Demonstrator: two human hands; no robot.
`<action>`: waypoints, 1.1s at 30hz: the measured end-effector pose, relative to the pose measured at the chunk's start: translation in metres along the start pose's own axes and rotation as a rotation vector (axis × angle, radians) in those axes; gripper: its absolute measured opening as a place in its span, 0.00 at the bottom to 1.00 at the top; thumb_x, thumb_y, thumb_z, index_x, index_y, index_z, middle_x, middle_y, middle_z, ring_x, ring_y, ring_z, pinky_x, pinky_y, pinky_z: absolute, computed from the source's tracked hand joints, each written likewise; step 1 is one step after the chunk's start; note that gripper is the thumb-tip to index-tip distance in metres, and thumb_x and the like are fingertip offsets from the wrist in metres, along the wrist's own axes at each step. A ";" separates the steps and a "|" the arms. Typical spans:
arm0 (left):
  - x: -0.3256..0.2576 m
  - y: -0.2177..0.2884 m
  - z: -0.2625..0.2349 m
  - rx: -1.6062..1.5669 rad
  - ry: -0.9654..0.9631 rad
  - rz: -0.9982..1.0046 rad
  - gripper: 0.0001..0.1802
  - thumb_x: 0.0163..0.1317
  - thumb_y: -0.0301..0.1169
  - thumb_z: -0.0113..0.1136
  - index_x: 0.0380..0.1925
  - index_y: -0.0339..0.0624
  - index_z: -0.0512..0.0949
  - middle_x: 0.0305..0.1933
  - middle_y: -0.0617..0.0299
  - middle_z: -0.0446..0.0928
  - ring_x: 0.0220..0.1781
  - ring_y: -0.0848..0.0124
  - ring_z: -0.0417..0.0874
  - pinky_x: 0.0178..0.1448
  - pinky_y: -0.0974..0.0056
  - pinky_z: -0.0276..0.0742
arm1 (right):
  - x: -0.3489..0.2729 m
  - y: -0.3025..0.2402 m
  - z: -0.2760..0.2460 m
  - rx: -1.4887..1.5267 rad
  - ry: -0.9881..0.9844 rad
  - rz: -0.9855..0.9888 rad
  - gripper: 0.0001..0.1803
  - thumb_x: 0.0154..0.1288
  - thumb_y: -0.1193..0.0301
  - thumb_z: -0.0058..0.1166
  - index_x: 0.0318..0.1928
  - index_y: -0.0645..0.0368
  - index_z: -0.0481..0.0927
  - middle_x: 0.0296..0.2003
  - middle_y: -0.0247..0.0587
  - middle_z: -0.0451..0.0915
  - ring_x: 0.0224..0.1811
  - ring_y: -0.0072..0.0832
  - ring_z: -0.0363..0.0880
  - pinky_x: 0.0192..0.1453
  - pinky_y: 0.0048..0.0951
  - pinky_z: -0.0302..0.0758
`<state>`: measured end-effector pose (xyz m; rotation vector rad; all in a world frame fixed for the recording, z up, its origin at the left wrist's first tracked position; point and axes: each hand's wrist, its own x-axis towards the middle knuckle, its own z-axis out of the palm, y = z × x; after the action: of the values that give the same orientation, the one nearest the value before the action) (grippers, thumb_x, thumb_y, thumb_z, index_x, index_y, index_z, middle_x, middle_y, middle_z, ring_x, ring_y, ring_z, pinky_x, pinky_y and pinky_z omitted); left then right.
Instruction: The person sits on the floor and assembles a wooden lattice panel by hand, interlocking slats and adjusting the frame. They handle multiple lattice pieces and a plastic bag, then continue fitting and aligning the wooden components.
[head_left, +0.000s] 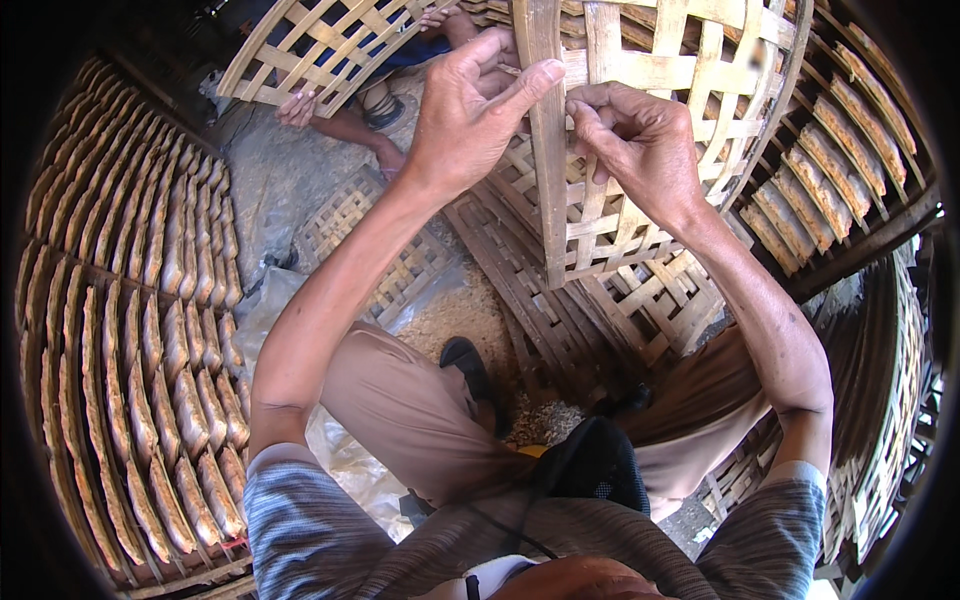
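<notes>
A woven bamboo lattice panel [660, 130] stands upright in front of me, its strips pale and crossed in an open weave. My left hand [470, 100] grips a broad vertical bamboo strip [548, 170] near the panel's top left, thumb pressed on its face. My right hand [640, 140] pinches a thin strip of the weave just right of that slat, fingers curled closed. My knees and a dark sandal [470, 365] show below the panel.
Finished lattice panels [540, 300] lie stacked on the ground under the work. Racks of flat tan slabs [150, 340] fill the left side, more racks [830, 150] at right. Another person sits at the top left, hand [298, 108] on a second lattice [320, 45].
</notes>
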<state>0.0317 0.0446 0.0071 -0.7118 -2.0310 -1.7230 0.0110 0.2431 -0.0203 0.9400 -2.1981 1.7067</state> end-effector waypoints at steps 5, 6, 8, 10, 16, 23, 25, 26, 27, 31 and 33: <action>-0.002 0.002 -0.001 0.017 0.012 -0.003 0.15 0.73 0.29 0.67 0.54 0.32 0.81 0.45 0.53 0.88 0.42 0.73 0.90 0.45 0.69 0.90 | 0.000 0.004 0.004 -0.109 0.016 -0.101 0.07 0.73 0.72 0.62 0.43 0.62 0.88 0.22 0.33 0.85 0.21 0.14 0.80 0.25 0.22 0.78; -0.002 0.003 -0.001 0.013 0.007 -0.013 0.15 0.73 0.29 0.67 0.54 0.32 0.81 0.45 0.53 0.88 0.42 0.73 0.90 0.45 0.70 0.90 | 0.001 0.005 0.004 -0.147 0.017 -0.138 0.06 0.73 0.72 0.62 0.42 0.62 0.88 0.21 0.32 0.83 0.21 0.13 0.79 0.25 0.22 0.77; -0.004 0.008 0.002 0.018 -0.005 -0.027 0.15 0.73 0.29 0.67 0.54 0.32 0.81 0.45 0.53 0.88 0.42 0.73 0.90 0.44 0.70 0.90 | 0.003 0.005 0.002 -0.078 0.083 -0.194 0.05 0.72 0.73 0.62 0.40 0.61 0.87 0.19 0.29 0.81 0.21 0.12 0.77 0.26 0.21 0.76; -0.004 0.011 0.001 0.017 -0.006 -0.035 0.16 0.72 0.29 0.68 0.54 0.32 0.81 0.45 0.53 0.89 0.42 0.72 0.91 0.44 0.70 0.90 | 0.005 -0.002 -0.001 -0.013 0.112 -0.221 0.06 0.73 0.72 0.63 0.44 0.61 0.87 0.18 0.29 0.81 0.22 0.11 0.79 0.28 0.21 0.77; -0.003 0.008 -0.005 0.028 -0.021 -0.018 0.17 0.67 0.28 0.73 0.53 0.33 0.81 0.43 0.54 0.89 0.43 0.72 0.91 0.48 0.69 0.91 | 0.013 -0.024 -0.008 -0.055 0.081 -0.198 0.17 0.78 0.68 0.60 0.61 0.62 0.83 0.23 0.37 0.87 0.26 0.17 0.86 0.24 0.21 0.80; -0.003 0.016 -0.002 -0.012 -0.017 0.021 0.18 0.62 0.24 0.76 0.50 0.34 0.81 0.41 0.56 0.89 0.43 0.73 0.92 0.49 0.69 0.91 | 0.024 -0.026 -0.015 -0.072 0.052 -0.204 0.12 0.78 0.71 0.59 0.55 0.62 0.87 0.21 0.38 0.86 0.22 0.18 0.84 0.20 0.24 0.78; -0.004 0.016 -0.002 -0.008 -0.019 0.026 0.18 0.62 0.23 0.76 0.50 0.34 0.81 0.40 0.57 0.89 0.43 0.73 0.92 0.49 0.70 0.91 | 0.026 -0.026 -0.019 -0.225 0.051 -0.295 0.10 0.76 0.71 0.60 0.50 0.62 0.88 0.20 0.38 0.84 0.21 0.19 0.84 0.20 0.25 0.77; -0.004 0.016 -0.002 -0.005 -0.019 0.026 0.18 0.62 0.23 0.76 0.50 0.34 0.81 0.40 0.57 0.89 0.42 0.74 0.92 0.49 0.70 0.91 | 0.027 -0.026 -0.021 -0.302 0.051 -0.340 0.09 0.75 0.71 0.60 0.47 0.63 0.88 0.19 0.38 0.84 0.21 0.19 0.83 0.20 0.26 0.77; -0.004 0.015 -0.002 -0.002 -0.018 0.026 0.18 0.62 0.23 0.76 0.50 0.34 0.81 0.40 0.57 0.89 0.42 0.74 0.92 0.48 0.70 0.91 | 0.027 -0.029 -0.024 -0.369 0.029 -0.346 0.10 0.77 0.71 0.60 0.49 0.63 0.88 0.20 0.36 0.84 0.21 0.18 0.83 0.20 0.23 0.77; -0.004 0.013 -0.003 -0.032 -0.027 0.042 0.17 0.63 0.24 0.76 0.50 0.35 0.82 0.39 0.56 0.89 0.41 0.73 0.92 0.47 0.71 0.91 | 0.028 -0.031 -0.029 -0.575 0.023 -0.530 0.09 0.78 0.71 0.59 0.49 0.64 0.87 0.23 0.30 0.83 0.21 0.14 0.80 0.21 0.18 0.75; -0.005 0.011 -0.004 -0.064 -0.027 0.043 0.17 0.63 0.24 0.76 0.50 0.34 0.81 0.39 0.56 0.89 0.41 0.73 0.92 0.46 0.71 0.91 | 0.028 -0.032 -0.027 -0.482 0.102 -0.630 0.06 0.75 0.73 0.59 0.43 0.63 0.86 0.20 0.30 0.82 0.20 0.15 0.80 0.21 0.19 0.75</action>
<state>0.0418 0.0409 0.0138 -0.7975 -1.9706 -1.7702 0.0023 0.2540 0.0285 1.1956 -1.8329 0.8731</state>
